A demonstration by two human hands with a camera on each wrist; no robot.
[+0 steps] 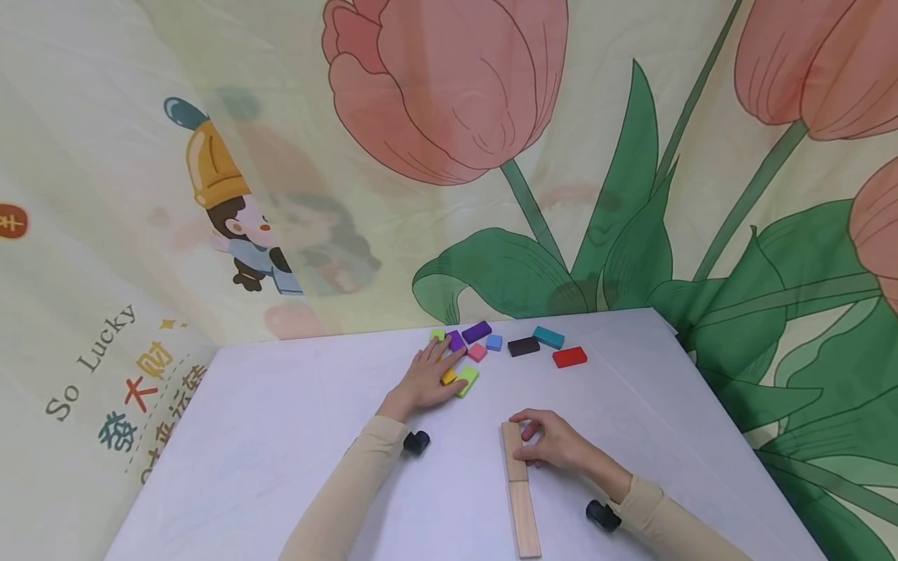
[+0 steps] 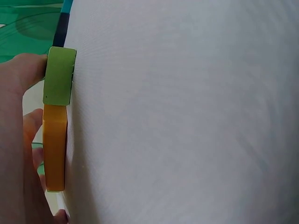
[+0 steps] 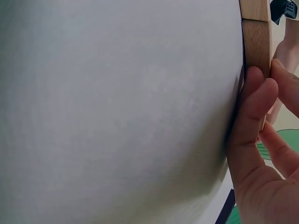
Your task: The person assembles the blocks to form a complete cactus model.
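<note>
1. Here, the right hand (image 1: 554,446) pinches the far wooden block (image 1: 513,444), end to end with the near block (image 1: 524,518) on the desk (image 1: 281,436).
2. Light pressure should keep edges flush.
3. Left hand (image 1: 425,379): grip spread at the nearer green block (image 1: 468,380).

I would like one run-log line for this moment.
left hand: thumb at nearer green block | right hand: pinches far wooden block | near wooden block: end to end with it

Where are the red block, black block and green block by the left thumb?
Red block (image 1: 569,356): head view, top face.
Black block (image 1: 523,345): head view, top face.
Green block (image 2: 59,75): left wrist view, near face.
</note>
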